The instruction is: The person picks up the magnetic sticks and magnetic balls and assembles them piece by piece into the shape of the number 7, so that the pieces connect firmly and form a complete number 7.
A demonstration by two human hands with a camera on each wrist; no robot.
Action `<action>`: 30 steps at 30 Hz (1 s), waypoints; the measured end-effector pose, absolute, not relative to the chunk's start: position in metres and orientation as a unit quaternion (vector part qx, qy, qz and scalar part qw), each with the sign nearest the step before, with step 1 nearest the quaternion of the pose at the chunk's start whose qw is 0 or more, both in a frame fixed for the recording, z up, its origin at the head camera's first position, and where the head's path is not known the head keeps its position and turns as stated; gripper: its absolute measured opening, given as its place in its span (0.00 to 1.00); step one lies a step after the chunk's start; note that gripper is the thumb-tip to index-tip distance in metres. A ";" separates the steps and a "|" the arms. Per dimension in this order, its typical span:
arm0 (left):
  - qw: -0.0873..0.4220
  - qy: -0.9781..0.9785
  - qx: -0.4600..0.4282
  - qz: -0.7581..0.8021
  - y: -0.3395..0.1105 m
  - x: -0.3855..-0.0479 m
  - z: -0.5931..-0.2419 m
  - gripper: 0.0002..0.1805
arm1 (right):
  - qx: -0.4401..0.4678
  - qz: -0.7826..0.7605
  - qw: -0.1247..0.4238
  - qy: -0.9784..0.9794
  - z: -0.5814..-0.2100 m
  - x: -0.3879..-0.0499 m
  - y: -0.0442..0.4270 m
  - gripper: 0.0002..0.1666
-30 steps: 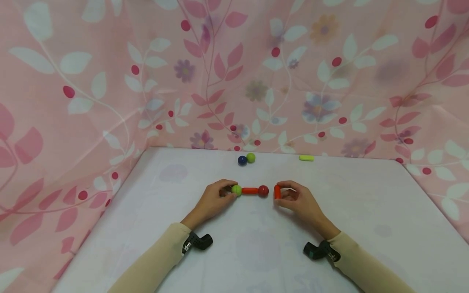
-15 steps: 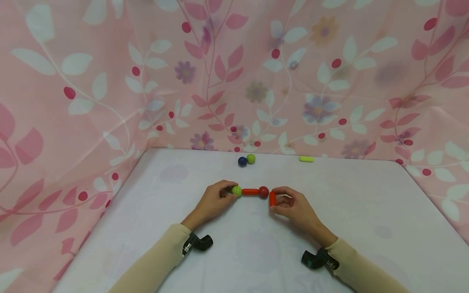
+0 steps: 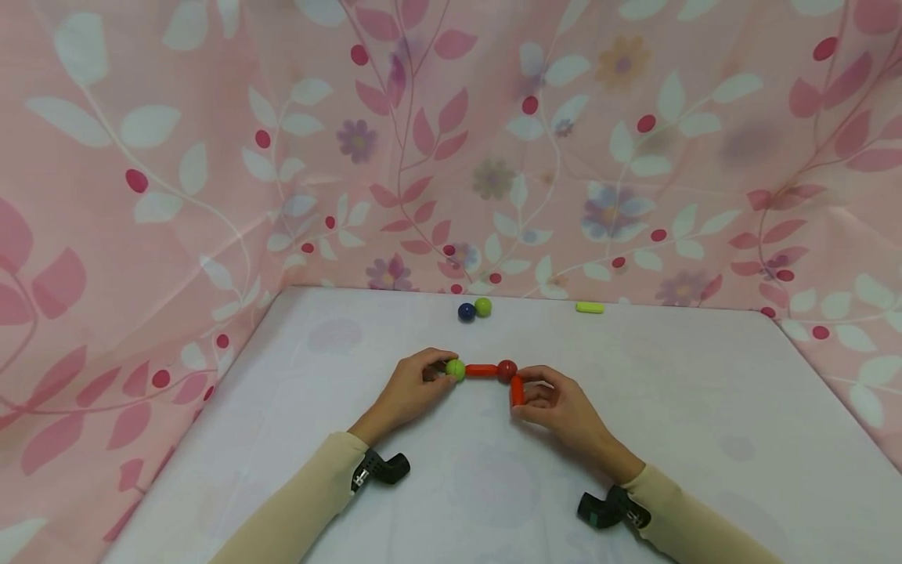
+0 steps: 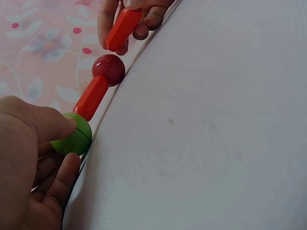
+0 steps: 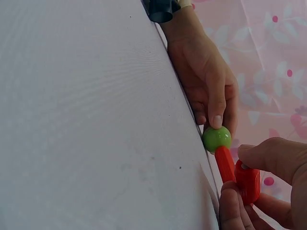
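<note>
A right hand [image 3: 557, 401] is pinching a red stick [image 3: 517, 391], its length running near-to-far, just near-right of a red ball [image 3: 506, 370]; the left hand [image 3: 409, 388], farther off, is gripping a green ball [image 3: 456, 370].

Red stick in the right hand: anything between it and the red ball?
No other object visible in between. The red stick has one end close to the red ball, but a fingertip of the right hand is at that end; whether it sits in the gap, I can't tell.
</note>
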State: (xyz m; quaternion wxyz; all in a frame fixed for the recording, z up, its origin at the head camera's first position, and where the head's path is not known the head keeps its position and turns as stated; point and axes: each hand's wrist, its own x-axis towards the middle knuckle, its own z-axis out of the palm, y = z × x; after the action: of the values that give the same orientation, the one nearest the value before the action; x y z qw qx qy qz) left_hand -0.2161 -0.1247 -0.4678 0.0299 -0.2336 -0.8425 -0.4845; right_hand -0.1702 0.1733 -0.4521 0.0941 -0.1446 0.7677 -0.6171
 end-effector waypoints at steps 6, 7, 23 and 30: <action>0.036 -0.840 -0.238 -0.486 -0.125 -0.216 -0.467 0.19 | -0.147 -0.614 0.089 0.770 -0.453 -0.170 0.169 0.31; 0.036 -0.840 -0.238 -0.486 -0.125 -0.216 -0.467 0.19 | -0.147 -0.613 0.089 0.771 -0.454 -0.170 0.168 0.31; 0.027 -0.841 -0.236 -0.487 -0.123 -0.215 -0.464 0.20 | -0.139 -0.597 0.075 0.787 -0.454 -0.168 0.161 0.31; 0.026 -0.839 -0.238 -0.489 -0.124 -0.216 -0.466 0.19 | -0.137 -0.594 0.076 0.789 -0.454 -0.167 0.161 0.31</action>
State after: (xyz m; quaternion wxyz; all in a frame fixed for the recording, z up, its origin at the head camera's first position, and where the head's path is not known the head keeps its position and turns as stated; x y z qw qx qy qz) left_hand -0.2158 -0.1238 -0.4657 0.0262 -0.2375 -0.8391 -0.4887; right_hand -0.1669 0.1606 -0.4540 0.0757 -0.1370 0.7891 -0.5940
